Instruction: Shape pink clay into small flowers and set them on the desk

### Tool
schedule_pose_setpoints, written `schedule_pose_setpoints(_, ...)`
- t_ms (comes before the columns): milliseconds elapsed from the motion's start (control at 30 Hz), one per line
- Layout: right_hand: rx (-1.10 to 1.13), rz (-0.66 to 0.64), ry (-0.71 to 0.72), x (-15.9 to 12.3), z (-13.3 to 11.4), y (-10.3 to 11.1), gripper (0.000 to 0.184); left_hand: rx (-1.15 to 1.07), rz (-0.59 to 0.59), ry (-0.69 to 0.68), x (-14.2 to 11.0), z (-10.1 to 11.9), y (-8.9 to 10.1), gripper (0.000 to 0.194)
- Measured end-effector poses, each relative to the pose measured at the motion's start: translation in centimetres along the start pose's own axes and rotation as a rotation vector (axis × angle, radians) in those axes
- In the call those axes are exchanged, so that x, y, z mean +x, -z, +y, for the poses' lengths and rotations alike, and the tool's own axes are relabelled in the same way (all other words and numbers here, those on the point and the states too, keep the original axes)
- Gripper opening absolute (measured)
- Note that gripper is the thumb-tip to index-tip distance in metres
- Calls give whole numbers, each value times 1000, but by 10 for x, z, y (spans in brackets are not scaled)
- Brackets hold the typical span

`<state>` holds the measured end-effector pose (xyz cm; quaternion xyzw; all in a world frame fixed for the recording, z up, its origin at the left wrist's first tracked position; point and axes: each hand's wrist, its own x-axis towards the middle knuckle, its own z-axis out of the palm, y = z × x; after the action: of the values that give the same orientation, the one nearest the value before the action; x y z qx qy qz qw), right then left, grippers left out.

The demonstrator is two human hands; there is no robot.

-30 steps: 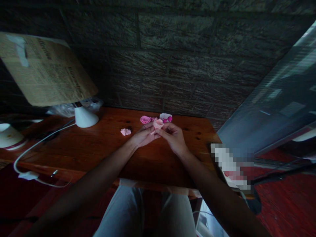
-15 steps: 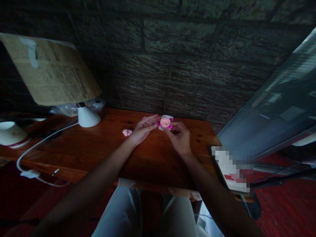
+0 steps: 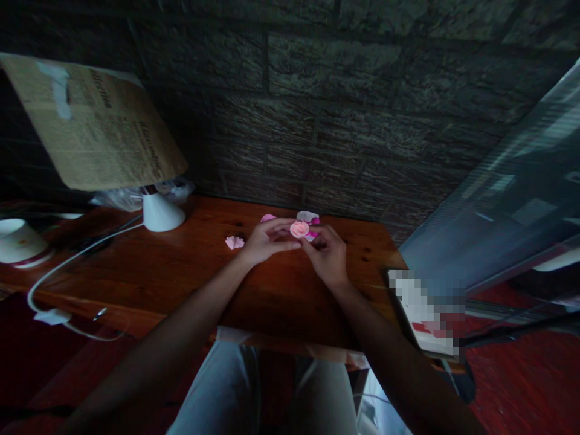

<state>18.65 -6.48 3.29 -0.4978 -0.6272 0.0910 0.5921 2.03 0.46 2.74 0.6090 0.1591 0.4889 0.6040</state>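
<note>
A small light-pink artificial rose is held just above the table, its petals facing up. My right hand pinches it from the right between thumb and fingers. From the left, my left hand closes on the rose's edge, fingers above and thumb below. Behind the rose, a white piece with bright magenta petals lies partly hidden by my hands. Another pink piece shows past my left fingers. A crumpled pale-pink flower piece rests on the wood left of my left hand.
The wooden table stands against a dark brick wall. At left are a lamp with a paper-covered shade, its white cord and a white cup. A blurred-out boxy item sits at the right edge.
My left hand's fingers have come from open beside the rose to around its left edge. The rose has shifted slightly left and toward me, uncovering more of the white piece behind.
</note>
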Motion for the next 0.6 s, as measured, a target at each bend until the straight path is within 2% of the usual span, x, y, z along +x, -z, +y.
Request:
schedule_pose_setpoints(133, 1, -11, 11, 0, 2, 0, 10, 27, -27, 4, -1, -1, 0, 52)
schedule_pose_setpoints(300, 25, -8, 6, 0, 4, -1, 10, 41, 12, -23, -2, 1, -1, 55)
schedule_pose_setpoints(533, 10, -57, -14, -1, 4, -2, 13, 112, -2, -69, -1, 1, -3, 39)
schedule_pose_setpoints(600, 12, -57, -7, -1, 5, -3, 13, 84, -19, -57, -1, 1, -3, 45)
